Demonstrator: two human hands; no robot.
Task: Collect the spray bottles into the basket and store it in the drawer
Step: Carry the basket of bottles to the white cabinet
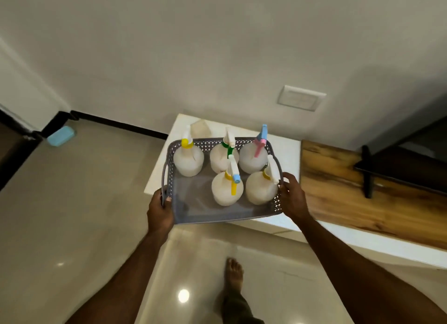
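A grey perforated basket is held in the air over the near-left corner of a white cabinet top. My left hand grips its left rim and my right hand grips its right rim. Several white spray bottles stand upright inside: one with a yellow collar at the back left, one with a green collar, one with a pink and blue trigger, one with a yellow trigger in front, and one with a white trigger at the front right.
A pale container stands on the cabinet top behind the basket. A wooden countertop runs to the right, with a black screen stand on it. A blue object lies on the tiled floor at left. My bare foot is below.
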